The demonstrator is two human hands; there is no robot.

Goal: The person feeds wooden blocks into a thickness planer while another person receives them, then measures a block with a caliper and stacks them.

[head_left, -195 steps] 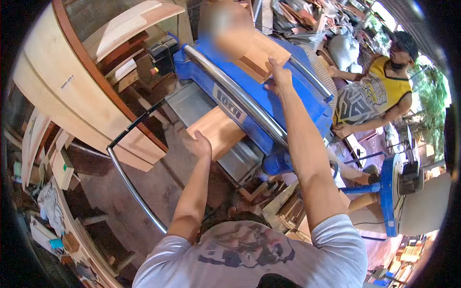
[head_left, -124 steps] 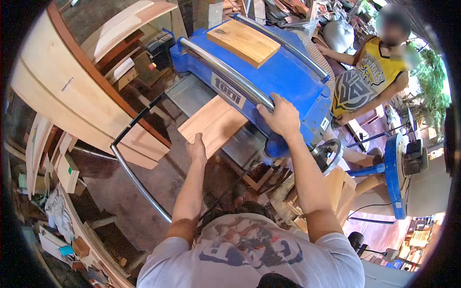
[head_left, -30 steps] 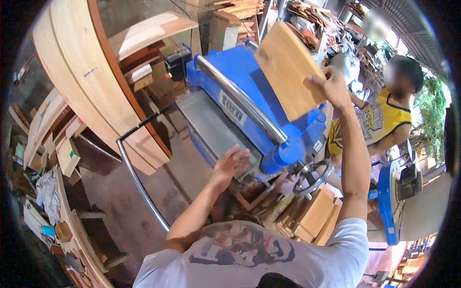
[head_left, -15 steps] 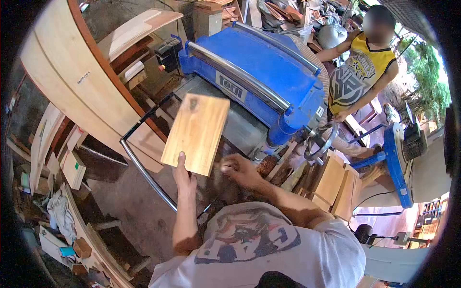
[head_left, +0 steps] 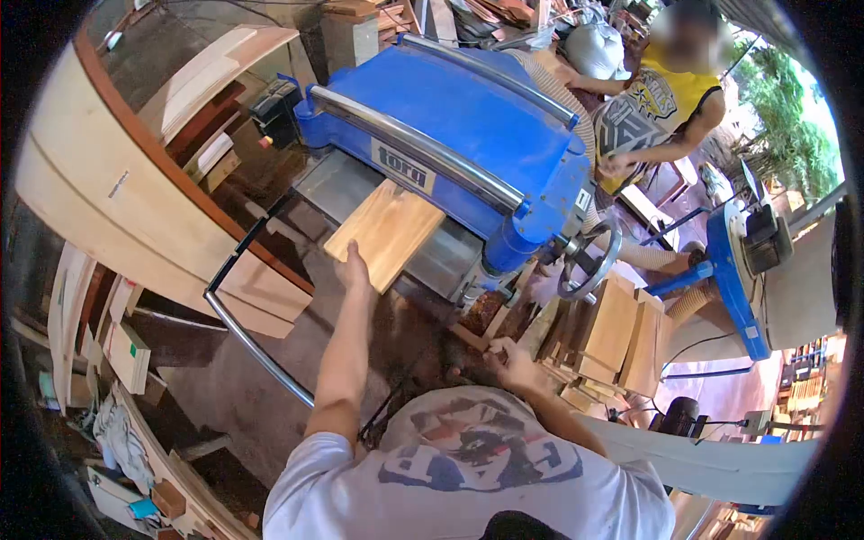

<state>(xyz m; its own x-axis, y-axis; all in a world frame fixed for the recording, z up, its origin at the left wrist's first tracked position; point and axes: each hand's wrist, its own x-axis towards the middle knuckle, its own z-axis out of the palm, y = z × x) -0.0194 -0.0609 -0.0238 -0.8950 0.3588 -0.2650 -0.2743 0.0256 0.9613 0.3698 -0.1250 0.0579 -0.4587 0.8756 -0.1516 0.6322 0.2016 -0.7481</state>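
My left hand (head_left: 355, 269) grips the near end of a short wooden board (head_left: 385, 232), thumb on top and the other fingers hidden beneath. The board's far end reaches under the front of a blue thickness planer (head_left: 441, 117), over its grey metal bed (head_left: 450, 259). My right hand (head_left: 511, 362) is apart from the board, low and to the right, with loosely bent fingers and nothing visible in them. Nearest to it is a stack of wooden boards (head_left: 607, 328).
A person in a yellow top (head_left: 661, 103) stands behind the planer's right side. A handwheel (head_left: 596, 270) sticks out at the planer's right. A bent metal bar (head_left: 256, 346) juts out at front left, beside a large pale panel (head_left: 108, 180). A blue-framed machine (head_left: 733, 279) stands at right.
My left hand has moved the board forward and down to the planer's front. My right hand has drawn away to the right. The view has shifted slightly.
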